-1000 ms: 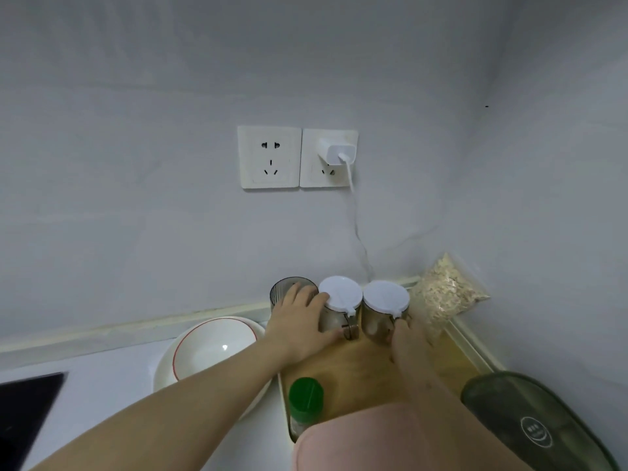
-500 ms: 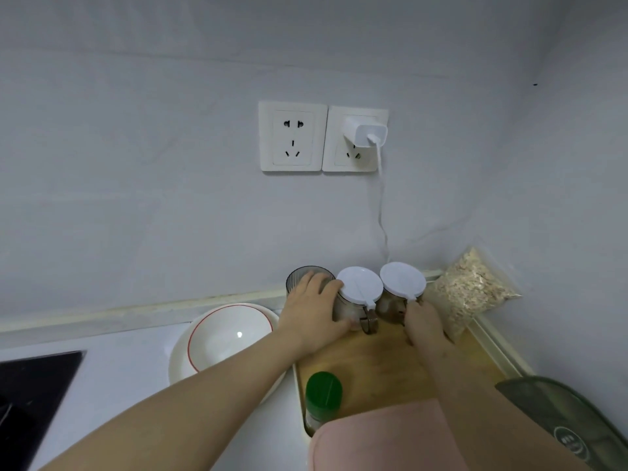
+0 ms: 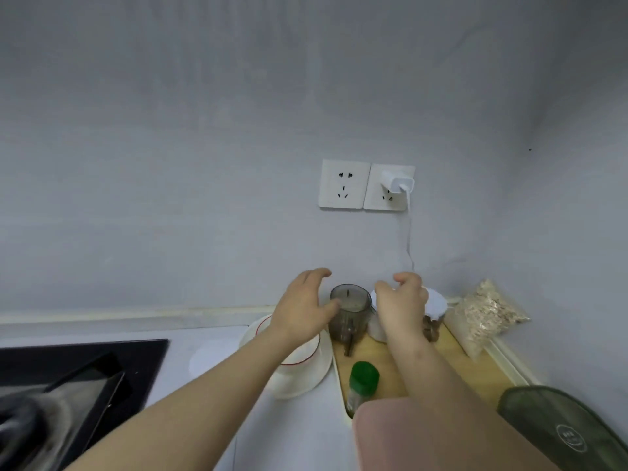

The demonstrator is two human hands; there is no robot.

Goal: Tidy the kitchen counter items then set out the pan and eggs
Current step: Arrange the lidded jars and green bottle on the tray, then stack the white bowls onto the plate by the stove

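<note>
My left hand (image 3: pixel 302 307) hovers with spread fingers just left of a smoky grey glass jar (image 3: pixel 350 312), its thumb close to the jar's rim. My right hand (image 3: pixel 399 300) is raised over two white-lidded jars, fingers loosely curled and holding nothing. It hides most of the left jar (image 3: pixel 376 329), while the right jar (image 3: pixel 435 305) shows beside it. All three jars stand at the back of a wooden tray (image 3: pixel 387 365). A green-capped bottle (image 3: pixel 363 380) stands at the tray's front. A dark pan (image 3: pixel 30 426) shows blurred at the bottom left on the black stove (image 3: pixel 102 362).
A red-rimmed white bowl (image 3: pixel 302 355) on white plates sits left of the tray. A bag of oats (image 3: pixel 489 314) leans in the wall corner. A green padded item (image 3: pixel 560 433) lies at the bottom right. A charger (image 3: pixel 397 181) and its cable hang above the jars.
Both hands have come off the white-lidded jars and lifted. My left hand shifted left, uncovering the grey jar. The view swung left, bringing the stove and pan into sight.
</note>
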